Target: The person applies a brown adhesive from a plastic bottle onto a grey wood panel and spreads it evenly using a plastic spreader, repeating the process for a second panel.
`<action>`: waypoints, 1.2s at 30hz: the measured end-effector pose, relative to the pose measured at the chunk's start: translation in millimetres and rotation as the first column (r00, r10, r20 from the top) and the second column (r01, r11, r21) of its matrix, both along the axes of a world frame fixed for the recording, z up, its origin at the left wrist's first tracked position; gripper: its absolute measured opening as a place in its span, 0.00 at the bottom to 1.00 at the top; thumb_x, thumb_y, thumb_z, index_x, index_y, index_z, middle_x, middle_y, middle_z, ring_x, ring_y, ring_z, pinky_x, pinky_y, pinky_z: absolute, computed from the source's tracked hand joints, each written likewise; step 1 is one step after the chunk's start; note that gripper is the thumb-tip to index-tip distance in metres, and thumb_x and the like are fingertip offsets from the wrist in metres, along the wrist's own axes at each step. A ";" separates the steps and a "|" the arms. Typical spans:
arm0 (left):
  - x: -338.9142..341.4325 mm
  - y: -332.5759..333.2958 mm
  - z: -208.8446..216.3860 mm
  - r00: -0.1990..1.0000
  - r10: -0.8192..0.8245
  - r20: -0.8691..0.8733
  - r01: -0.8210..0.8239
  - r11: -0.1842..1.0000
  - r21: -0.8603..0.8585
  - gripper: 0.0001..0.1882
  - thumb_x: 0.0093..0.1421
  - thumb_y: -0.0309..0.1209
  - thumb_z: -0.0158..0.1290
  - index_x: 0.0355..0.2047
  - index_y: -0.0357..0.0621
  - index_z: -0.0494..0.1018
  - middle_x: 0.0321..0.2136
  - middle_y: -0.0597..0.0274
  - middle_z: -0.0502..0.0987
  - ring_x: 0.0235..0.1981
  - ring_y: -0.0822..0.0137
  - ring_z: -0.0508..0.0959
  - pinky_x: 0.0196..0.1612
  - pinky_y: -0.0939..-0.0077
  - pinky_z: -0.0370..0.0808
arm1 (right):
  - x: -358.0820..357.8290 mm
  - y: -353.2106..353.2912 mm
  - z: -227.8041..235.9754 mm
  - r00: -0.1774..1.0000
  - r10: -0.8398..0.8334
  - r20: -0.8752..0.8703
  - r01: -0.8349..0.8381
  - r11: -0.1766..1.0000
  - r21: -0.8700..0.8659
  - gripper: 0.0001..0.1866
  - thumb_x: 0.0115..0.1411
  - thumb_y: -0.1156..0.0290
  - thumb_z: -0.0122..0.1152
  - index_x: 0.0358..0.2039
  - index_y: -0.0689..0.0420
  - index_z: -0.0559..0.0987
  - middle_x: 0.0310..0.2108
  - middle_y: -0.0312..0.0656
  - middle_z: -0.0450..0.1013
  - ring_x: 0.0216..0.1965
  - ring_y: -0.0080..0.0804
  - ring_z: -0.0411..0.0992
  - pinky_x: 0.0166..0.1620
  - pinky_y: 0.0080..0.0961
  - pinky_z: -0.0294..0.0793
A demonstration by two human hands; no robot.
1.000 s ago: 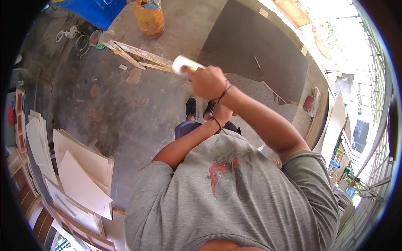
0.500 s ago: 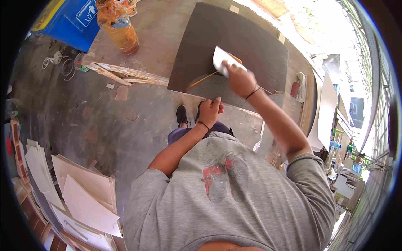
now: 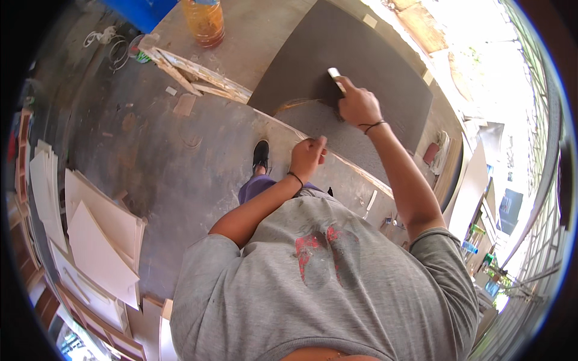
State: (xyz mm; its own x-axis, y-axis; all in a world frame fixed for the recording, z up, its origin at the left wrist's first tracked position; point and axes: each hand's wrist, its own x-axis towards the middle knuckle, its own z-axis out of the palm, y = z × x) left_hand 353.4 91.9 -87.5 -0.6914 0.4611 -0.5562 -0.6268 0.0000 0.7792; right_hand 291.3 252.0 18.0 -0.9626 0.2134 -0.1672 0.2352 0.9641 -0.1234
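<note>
My right hand (image 3: 359, 105) grips a flat white scraper (image 3: 334, 74), seen almost edge-on. It is over a dark brown sheet (image 3: 379, 66) that lies on the workbench. A thin line of amber, glue-like liquid (image 3: 295, 104) curves across the sheet to the left of this hand. Nearer to me, the sheet has a paler grey sheen (image 3: 343, 129). My left hand (image 3: 308, 157) hovers in front of the bench's near edge, apart from the sheet. Its fingers are curled in, and nothing shows in them.
On the bench at the back left stands a clear container of amber liquid (image 3: 205, 27), near a blue bin (image 3: 135, 12). A reddish block (image 3: 431, 153) lies right of the sheet. White panels (image 3: 99, 234) lean at the lower left. Cables (image 3: 117, 51) lie on the floor.
My right hand has turned the scraper from broad face to nearly edge-on. The amber line has become a curve, with a paler area beside it. My view has shifted and tilted.
</note>
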 end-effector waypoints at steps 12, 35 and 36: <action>51.6 53.5 -91.4 0.708 -0.095 -0.700 -0.063 0.978 -0.197 0.14 0.62 0.40 0.50 0.32 0.40 0.73 0.30 0.61 0.78 0.34 0.67 0.77 0.38 0.70 0.73 | 25.9 -102.9 43.5 0.814 0.580 0.025 -0.550 0.785 -0.284 0.28 0.50 0.73 0.49 0.55 0.45 0.67 0.21 0.47 0.74 0.23 0.46 0.75 0.25 0.40 0.73; 101.1 97.3 -21.5 0.943 0.327 -0.067 -0.319 0.941 0.112 0.15 0.60 0.36 0.53 0.22 0.38 0.69 0.17 0.61 0.76 0.16 0.76 0.75 0.21 0.84 0.73 | 96.5 74.0 26.3 0.894 0.415 -0.167 -0.406 0.910 0.087 0.29 0.48 0.76 0.51 0.54 0.49 0.68 0.42 0.41 0.73 0.35 0.41 0.76 0.30 0.32 0.77; 100.5 98.1 -20.7 0.950 0.308 -0.053 -0.300 0.946 0.121 0.15 0.60 0.36 0.53 0.22 0.37 0.69 0.18 0.61 0.76 0.17 0.76 0.75 0.22 0.83 0.74 | 121.1 90.9 -12.1 0.894 0.434 -0.110 -0.407 0.891 0.200 0.28 0.48 0.76 0.51 0.54 0.50 0.68 0.44 0.41 0.73 0.36 0.41 0.76 0.31 0.34 0.77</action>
State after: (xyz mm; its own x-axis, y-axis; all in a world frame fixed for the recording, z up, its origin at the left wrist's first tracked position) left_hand 453.9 190.0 -108.1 -0.8438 0.2781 -0.4590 -0.5273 -0.2704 0.8055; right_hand 412.5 342.9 5.9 -0.9787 -0.2047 -0.0141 -0.2051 0.9776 0.0472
